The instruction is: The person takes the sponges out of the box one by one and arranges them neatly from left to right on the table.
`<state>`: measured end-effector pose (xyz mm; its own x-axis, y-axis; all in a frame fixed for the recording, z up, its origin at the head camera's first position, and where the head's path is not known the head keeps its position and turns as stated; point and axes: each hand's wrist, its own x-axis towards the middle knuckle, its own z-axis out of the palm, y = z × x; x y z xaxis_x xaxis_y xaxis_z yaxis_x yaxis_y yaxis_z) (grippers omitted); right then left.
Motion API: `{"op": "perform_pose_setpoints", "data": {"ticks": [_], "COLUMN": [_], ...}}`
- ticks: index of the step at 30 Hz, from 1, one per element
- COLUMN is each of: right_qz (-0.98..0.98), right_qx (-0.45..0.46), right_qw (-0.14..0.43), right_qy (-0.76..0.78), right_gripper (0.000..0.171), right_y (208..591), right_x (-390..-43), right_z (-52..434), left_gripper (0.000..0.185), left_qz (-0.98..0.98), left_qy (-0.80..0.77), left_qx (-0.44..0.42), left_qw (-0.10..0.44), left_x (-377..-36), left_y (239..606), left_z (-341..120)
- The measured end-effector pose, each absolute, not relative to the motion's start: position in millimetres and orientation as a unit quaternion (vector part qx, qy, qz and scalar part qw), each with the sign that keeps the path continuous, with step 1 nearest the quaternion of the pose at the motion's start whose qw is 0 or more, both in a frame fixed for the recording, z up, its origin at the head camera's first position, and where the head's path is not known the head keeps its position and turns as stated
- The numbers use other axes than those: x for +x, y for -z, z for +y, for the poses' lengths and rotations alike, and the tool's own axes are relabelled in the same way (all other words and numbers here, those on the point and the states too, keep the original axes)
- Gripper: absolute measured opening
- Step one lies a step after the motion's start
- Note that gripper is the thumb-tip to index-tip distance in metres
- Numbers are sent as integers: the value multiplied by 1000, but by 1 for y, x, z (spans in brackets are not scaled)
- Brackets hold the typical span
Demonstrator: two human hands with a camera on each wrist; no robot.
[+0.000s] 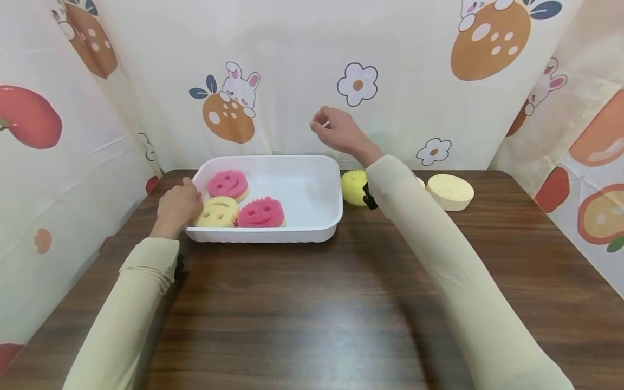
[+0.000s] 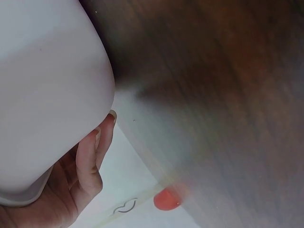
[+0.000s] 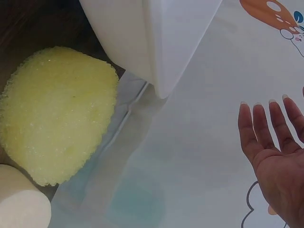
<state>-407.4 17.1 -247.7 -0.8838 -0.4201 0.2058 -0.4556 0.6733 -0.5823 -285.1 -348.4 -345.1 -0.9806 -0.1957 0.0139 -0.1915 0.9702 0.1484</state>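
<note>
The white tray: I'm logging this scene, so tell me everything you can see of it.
The white tray is a shallow rectangular tub, plastic by its look, with rounded corners and a rolled rim, lying flat on the wooden table. Three smiley sponges lie in its left half. The left hand grips its left end.

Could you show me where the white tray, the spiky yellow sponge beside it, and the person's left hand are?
white tray (image 1: 312, 230): head view, on its front wall.
spiky yellow sponge (image 3: 57, 114): right wrist view, on the middle of its surface.
left hand (image 1: 177, 207): head view, on the back of the hand at the tray's left end.
</note>
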Motion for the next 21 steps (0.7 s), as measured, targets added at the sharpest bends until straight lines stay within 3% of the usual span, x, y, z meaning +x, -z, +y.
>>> {"op": "perform_pose_setpoints", "data": {"ticks": [21], "right_qz": [-898], "right_qx": [256], "right_qw": [40], "right_qy": [-355], "right_gripper": [34], "right_y": [248], "right_x": [-405], "right_z": [-7], "left_gripper": [58], "left_qz": [-990], "left_qy": [72], "left_qx": [121], "left_qw": [-5], "left_x": [-284], "left_y": [345], "left_z": [-343]}}
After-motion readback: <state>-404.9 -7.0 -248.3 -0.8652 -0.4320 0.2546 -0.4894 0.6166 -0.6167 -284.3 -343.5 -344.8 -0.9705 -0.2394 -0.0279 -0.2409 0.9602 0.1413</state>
